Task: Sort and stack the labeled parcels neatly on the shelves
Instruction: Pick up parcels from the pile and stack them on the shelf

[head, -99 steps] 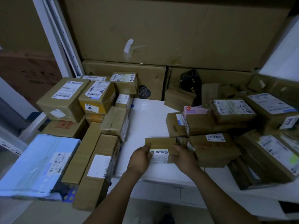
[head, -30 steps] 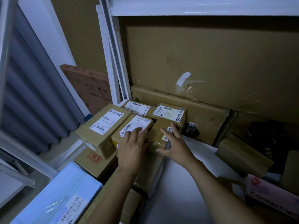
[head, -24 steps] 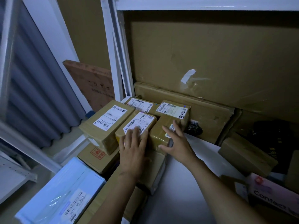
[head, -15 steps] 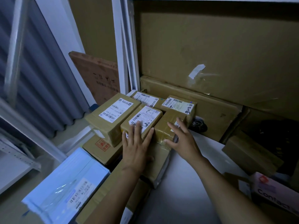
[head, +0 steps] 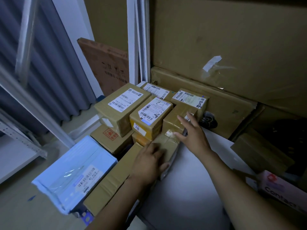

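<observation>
The yellow-taped box (head: 150,117) with the "07" sticker serves as the marker in the stack. Touching its right side sits a small brown parcel (head: 174,121), set on top of a lower parcel (head: 167,144) on the white shelf (head: 191,188). The right hand (head: 193,136) is open, fingers straight and spread: the fingertips lie on the small parcel's top and the thumb rests at the taped corner of the parcel below. It probably presses the parcel square against the yellow-taped box so the row sits flush and the labels face up.

The left hand (head: 147,163) lies in front of the yellow-taped box, on the lower parcel, likely steadying it. It is blurred, so whether its fingers are flat or curled over the edge cannot be told.

To the left of the yellow-taped box stands a bigger carton (head: 123,105), with a red-stamped box (head: 110,138) under it. Behind the yellow-taped box are two more labelled boxes, one being the box (head: 191,99) with a pen scrawl. All are matt brown cardboard with sharp edges, glossy clear tape and white printed labels, which should stack firmly. In front and to the left lies a pale blue plastic mailer (head: 74,171), smooth, shiny and soft, a poor base for stacking. Beside it lies a long flat carton (head: 113,178).
</observation>
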